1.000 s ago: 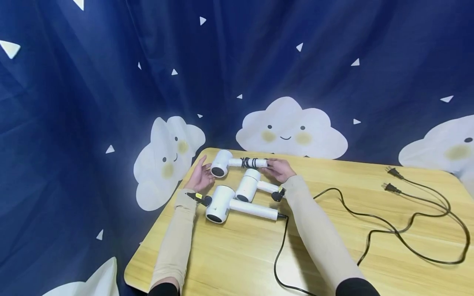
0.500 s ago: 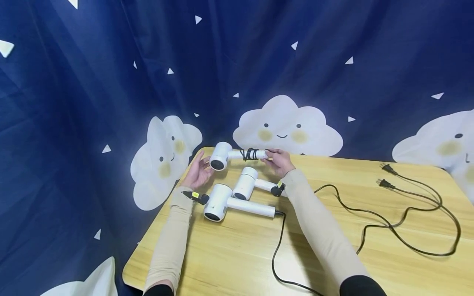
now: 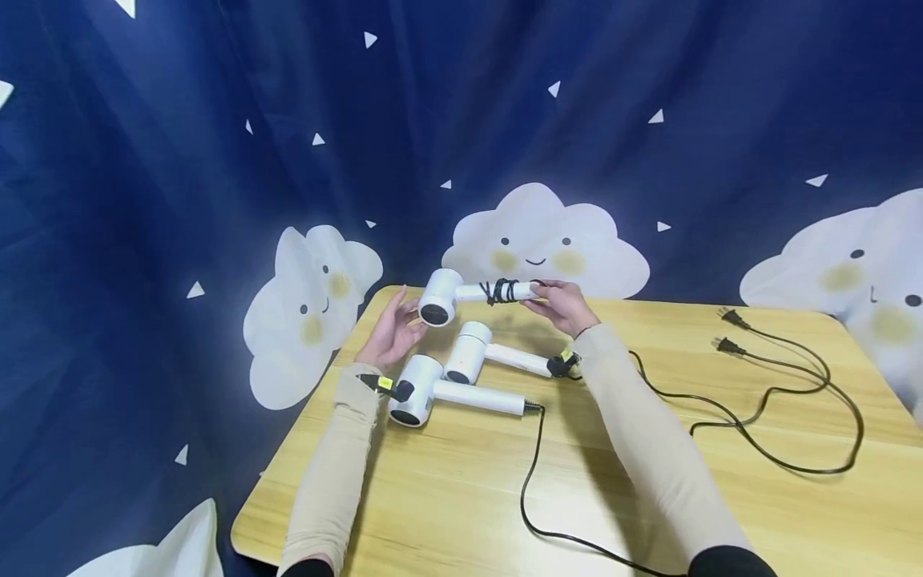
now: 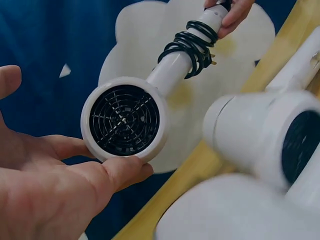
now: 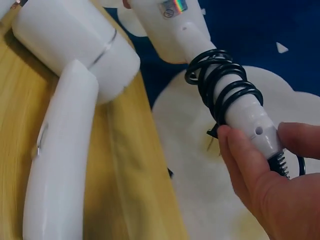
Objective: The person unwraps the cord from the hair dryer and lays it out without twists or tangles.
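Our right hand [image 3: 566,305] pinches the end of the handle of a white hair dryer [image 3: 461,295], held up above the tabletop [image 3: 649,497]. Our left hand [image 3: 389,332] is flat and loose, its fingers touching the dryer's round head. A black cord [image 3: 502,291] is wound around the handle. We think the wrapped dryer is being carried. Next, it needs a gentle move so the cord stays on. Two more dryers [image 3: 461,377] lie just below, cords loose.
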Available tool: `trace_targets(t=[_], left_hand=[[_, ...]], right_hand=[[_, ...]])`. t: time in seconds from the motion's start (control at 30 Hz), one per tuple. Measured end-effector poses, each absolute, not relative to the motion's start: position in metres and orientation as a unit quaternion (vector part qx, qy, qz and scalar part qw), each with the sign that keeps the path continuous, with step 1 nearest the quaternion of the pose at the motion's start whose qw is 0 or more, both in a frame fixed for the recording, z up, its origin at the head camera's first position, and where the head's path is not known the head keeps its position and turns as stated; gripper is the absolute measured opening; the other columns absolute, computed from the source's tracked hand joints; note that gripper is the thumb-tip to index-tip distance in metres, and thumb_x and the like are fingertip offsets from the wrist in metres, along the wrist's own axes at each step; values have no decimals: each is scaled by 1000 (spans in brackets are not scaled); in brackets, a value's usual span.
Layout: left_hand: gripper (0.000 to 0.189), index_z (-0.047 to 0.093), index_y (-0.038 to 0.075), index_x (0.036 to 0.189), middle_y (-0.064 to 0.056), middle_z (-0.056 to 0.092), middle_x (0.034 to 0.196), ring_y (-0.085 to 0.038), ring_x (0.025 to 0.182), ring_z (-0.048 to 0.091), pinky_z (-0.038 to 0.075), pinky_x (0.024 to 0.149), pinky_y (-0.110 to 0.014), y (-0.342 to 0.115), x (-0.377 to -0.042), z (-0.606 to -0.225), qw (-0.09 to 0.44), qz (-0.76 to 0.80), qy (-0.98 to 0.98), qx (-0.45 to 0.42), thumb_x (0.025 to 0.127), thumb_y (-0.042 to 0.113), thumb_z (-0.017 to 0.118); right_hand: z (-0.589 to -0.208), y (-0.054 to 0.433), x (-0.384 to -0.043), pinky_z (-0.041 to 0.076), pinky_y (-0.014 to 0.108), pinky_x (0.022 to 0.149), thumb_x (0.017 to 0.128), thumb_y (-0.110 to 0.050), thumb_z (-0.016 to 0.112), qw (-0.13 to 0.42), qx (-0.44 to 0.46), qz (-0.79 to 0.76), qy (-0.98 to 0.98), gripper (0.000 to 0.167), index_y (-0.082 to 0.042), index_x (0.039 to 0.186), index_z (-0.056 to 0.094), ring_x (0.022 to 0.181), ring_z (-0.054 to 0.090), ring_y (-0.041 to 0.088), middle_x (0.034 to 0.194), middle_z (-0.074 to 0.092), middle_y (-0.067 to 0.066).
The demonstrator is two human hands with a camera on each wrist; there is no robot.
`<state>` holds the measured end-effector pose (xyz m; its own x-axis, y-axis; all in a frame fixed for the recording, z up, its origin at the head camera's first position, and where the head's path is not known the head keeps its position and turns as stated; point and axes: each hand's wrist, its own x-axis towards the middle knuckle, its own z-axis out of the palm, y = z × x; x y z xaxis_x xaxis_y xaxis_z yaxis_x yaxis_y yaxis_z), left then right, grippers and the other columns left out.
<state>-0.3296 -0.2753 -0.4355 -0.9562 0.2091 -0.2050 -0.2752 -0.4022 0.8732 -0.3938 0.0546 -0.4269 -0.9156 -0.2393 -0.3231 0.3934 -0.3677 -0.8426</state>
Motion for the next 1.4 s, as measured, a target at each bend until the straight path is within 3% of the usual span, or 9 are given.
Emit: trace_targets(t=[0.23, 0.33, 0.4, 0.47, 0.57, 0.77, 1.07, 1.17, 1.4], left_hand=[[78, 17, 2, 163, -4, 43, 132, -17, 117, 52, 44, 101, -19, -243, -328, -431, 163, 820, 549, -1, 109, 55, 33], [78, 12, 1, 164, -5, 41, 136, -22, 127, 49, 41, 115, -24, -228, -326, -431, 170, 815, 553, 5, 109, 53, 32], [77, 12, 1, 164, -7, 40, 139, -27, 136, 45, 33, 124, -30, -216, -323, -431, 172, 813, 557, 9, 109, 51, 31], [75, 15, 0, 163, -9, 38, 144, -31, 143, 39, 25, 129, -35, -204, -322, -431, 171, 811, 559, 16, 110, 50, 32], [73, 19, 1, 163, -13, 32, 156, -34, 149, 34, 23, 130, -37, -187, -321, -434, 168, 801, 575, 28, 109, 49, 33], [74, 15, -1, 163, -23, 19, 168, -42, 156, 27, 20, 131, -43, -162, -314, -442, 163, 785, 596, 46, 109, 45, 35], [68, 30, -1, 158, -22, 32, 158, -46, 154, 31, 23, 130, -45, -140, -306, -446, 145, 746, 647, 64, 110, 45, 39], [65, 28, 0, 160, -23, 31, 160, -45, 154, 31, 24, 129, -46, -138, -303, -447, 137, 733, 662, 73, 111, 42, 37], [65, 26, 3, 161, -22, 31, 166, -48, 145, 44, 33, 124, -52, -135, -305, -453, 119, 694, 706, 72, 111, 39, 43]], right_hand=[[-422, 94, -378, 46, 28, 112, 107, -3, 47, 176, 39, -817, 548, 56, 12, 157, 26, 136, 50, 37, 147, 38, 20], [-423, 110, -367, 48, 27, 110, 107, -7, 49, 169, 47, -816, 552, 59, 10, 158, 25, 122, 61, 31, 153, 35, 21], [-427, 121, -360, 50, 27, 108, 107, -10, 50, 159, 52, -816, 553, 60, 10, 158, 24, 109, 68, 25, 149, 38, 20], [-430, 132, -356, 52, 26, 105, 107, -10, 51, 148, 58, -819, 552, 61, 9, 159, 23, 97, 72, 21, 144, 41, 18], [-436, 147, -349, 53, 25, 103, 107, -10, 50, 134, 61, -825, 546, 62, 7, 160, 22, 90, 75, 17, 136, 43, 15], [-443, 174, -332, 55, 22, 97, 107, -8, 51, 117, 61, -831, 541, 63, 8, 160, 20, 86, 77, 17, 135, 43, 15], [-448, 197, -315, 55, 23, 97, 106, -9, 53, 105, 46, -845, 522, 66, 9, 159, 18, 92, 77, 17, 133, 43, 16], [-448, 202, -310, 56, 25, 97, 105, -7, 55, 103, 48, -857, 502, 63, 10, 156, 23, 93, 76, 18, 130, 45, 16], [-450, 210, -300, 58, 27, 94, 104, -3, 56, 83, 32, -871, 483, 23, 3, 125, 51, 93, 78, 23, 116, 57, 13]])
